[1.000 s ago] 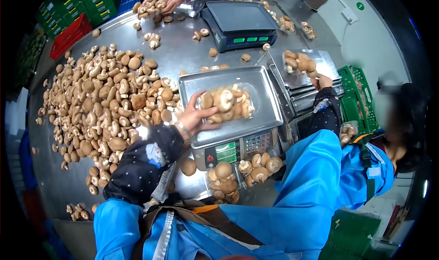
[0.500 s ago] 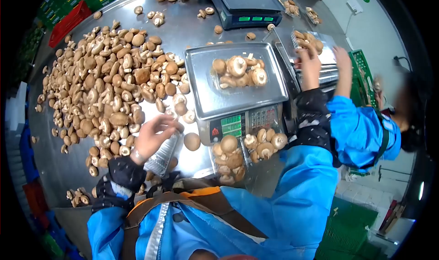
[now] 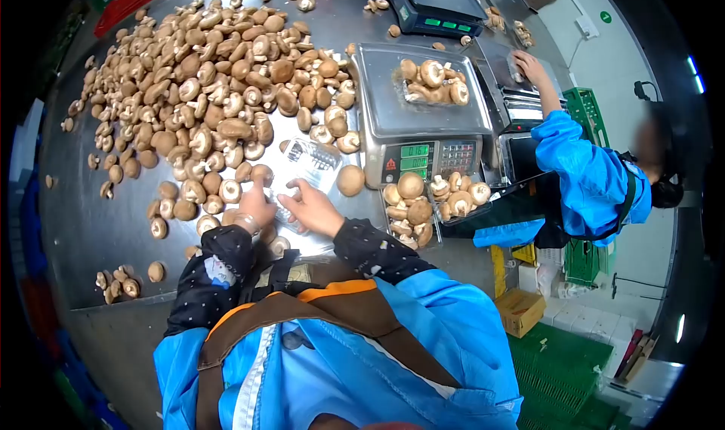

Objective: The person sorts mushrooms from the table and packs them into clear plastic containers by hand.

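My left hand (image 3: 257,208) is closed low over the steel table, a brown mushroom (image 3: 262,174) just beyond its fingertips. Close beside it, my right hand (image 3: 311,209) has its fingers bent, thumb and forefinger at clear plastic between the two hands. That plastic looks like part of the clear plastic trays (image 3: 311,162) lying just ahead; the exact grip is partly hidden. A big pile of shiitake mushrooms (image 3: 181,90) spreads to the left. To the right, a filled tray of mushrooms (image 3: 434,82) rests on the scale (image 3: 423,120).
Two filled trays, one of mushrooms (image 3: 410,211) and another (image 3: 459,196), sit before the scale's display. A second scale (image 3: 438,7) stands behind. At right, a co-worker's hand (image 3: 532,69) reaches over a metal machine (image 3: 525,109). Green crates (image 3: 585,120) stand beyond.
My right hand has come back from the machine at the right, without the mushroom tray, and joined my left hand at the plastic trays. The view has shifted, and the scale's display has changed.
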A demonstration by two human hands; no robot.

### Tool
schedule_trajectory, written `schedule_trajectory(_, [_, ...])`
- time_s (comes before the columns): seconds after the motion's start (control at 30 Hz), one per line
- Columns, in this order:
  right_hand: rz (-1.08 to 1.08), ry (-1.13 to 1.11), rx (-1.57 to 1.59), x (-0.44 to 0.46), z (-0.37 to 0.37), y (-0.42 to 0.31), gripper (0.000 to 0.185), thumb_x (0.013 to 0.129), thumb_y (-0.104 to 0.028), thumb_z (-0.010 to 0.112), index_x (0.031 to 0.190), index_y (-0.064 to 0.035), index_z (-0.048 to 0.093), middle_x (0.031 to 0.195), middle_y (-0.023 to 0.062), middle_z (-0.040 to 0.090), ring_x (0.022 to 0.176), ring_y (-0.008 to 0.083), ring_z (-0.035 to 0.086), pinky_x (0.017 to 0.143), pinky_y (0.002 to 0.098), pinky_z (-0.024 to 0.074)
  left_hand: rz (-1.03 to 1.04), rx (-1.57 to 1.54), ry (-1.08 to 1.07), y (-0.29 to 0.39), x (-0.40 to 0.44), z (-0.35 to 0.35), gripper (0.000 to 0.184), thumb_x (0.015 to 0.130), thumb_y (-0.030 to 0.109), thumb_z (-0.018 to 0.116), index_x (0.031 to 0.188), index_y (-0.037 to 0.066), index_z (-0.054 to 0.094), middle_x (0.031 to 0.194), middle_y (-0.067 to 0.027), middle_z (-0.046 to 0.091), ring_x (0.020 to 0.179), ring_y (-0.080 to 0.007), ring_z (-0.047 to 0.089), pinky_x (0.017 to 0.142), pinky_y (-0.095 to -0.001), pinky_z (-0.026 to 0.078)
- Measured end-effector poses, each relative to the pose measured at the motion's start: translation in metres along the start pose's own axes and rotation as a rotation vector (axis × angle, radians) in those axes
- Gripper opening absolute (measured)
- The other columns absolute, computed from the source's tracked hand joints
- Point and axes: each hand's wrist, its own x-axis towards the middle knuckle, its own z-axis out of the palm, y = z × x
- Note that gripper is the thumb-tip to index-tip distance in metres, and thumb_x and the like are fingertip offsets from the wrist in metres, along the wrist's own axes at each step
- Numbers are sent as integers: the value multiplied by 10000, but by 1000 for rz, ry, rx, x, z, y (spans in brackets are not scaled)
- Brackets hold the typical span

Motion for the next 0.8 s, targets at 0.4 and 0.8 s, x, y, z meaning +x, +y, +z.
schedule_trajectory(0.4, [-144,-91,412,15,35,0,331,936,-242,501,1190,-34,452,961,75,610,762,125,614,581,221,493,54,-103,20,61,-69,-83,317,693,361,608,824,81,676,735,-180,647,726,-342,641,654,-416,508])
schedule_trajectory(0.8, [-102,-263,326,-14,36,-39,178,911,-135,539,970,31,565,800,65,607,678,116,580,593,239,457,413,-262,488,3,-30,-106,901,547,474,793,1285,115,421,1187,-171,516,1113,-368,475,924,-420,399])
